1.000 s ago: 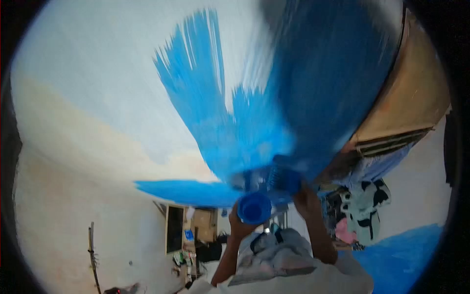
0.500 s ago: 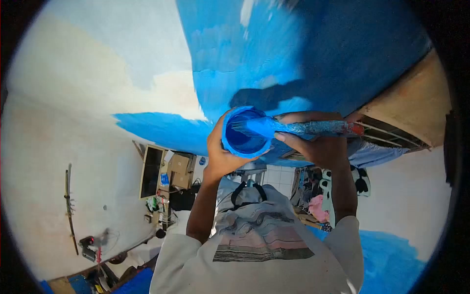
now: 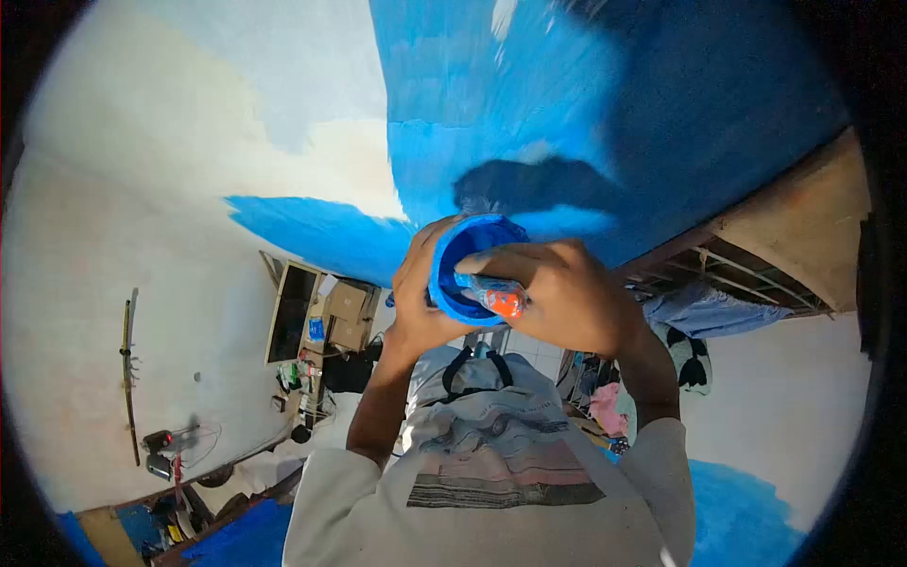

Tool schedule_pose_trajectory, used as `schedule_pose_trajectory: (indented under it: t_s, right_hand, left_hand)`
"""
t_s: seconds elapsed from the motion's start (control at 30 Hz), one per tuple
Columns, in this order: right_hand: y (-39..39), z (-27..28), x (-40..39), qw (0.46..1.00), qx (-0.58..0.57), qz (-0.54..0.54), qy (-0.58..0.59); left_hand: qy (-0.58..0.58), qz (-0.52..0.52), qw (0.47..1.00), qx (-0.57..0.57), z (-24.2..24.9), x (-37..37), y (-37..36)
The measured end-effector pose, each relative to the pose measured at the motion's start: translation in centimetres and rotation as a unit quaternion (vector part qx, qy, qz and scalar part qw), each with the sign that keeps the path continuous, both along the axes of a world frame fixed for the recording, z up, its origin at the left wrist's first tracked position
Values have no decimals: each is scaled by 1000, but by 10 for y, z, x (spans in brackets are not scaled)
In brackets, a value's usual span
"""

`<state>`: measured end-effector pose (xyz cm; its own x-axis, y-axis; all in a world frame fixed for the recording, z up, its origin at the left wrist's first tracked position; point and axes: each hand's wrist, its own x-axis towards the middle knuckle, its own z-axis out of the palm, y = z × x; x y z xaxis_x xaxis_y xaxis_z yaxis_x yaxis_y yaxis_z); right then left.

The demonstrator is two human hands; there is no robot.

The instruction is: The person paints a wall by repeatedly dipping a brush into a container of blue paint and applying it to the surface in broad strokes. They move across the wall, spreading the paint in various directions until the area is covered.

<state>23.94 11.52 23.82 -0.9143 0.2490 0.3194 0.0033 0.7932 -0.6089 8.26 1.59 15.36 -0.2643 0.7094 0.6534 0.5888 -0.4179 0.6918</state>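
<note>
A round paint container (image 3: 442,269), coated in blue, is held in front of my chest. My left hand (image 3: 418,283) wraps around its left side. My right hand (image 3: 567,293) is closed on a paintbrush (image 3: 496,295), whose blue-smeared handle ends in orange-red and points toward me. The brush reaches down into the container, so its bristles are hidden. Beyond both hands stands a wall (image 3: 491,94) with fresh blue paint over part of a pale surface; a dark shadow falls on it.
Cardboard boxes (image 3: 348,302) and a dark-panelled frame (image 3: 292,312) stand at the left. On the right a blue cloth (image 3: 709,310) hangs by a slatted opening, above pink fabric (image 3: 607,408). A stick (image 3: 128,378) and a small device (image 3: 159,441) are on the left wall.
The brush has swung from lying sideways over the container's rim to pointing down inside it. My right hand has moved left, over the opening. My left hand still holds the container.
</note>
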Motion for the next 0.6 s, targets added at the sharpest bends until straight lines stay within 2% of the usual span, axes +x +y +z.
schedule_pose_trajectory:
  t_s: [0.1, 0.3, 0.4, 0.47, 0.53, 0.57, 0.6]
  right_hand:
    - [2, 8, 1, 1000, 0, 27, -14]
    - [4, 6, -3, 999, -35, 2, 0]
    - [12, 0, -9, 999, -32, 30, -30]
    - [12, -5, -8, 998, -20, 35, -37]
    - [8, -8, -5, 998, -41, -7, 46]
    - [8, -11, -4, 998, -43, -6, 44]
    - [8, -15, -4, 990, -75, -36, 118]
  left_hand:
    - [48, 5, 999, 8, 6, -1, 0]
    - [49, -7, 998, 32, 7, -3, 3]
    - [129, 7, 991, 27, 14, -5, 3]
    - [108, 14, 994, 0, 13, -3, -1]
    - [85, 26, 996, -27, 9, -1, -3]
    - [78, 33, 996, -18, 6, -1, -2]
    - [72, 41, 997, -7, 3, -2, 0]
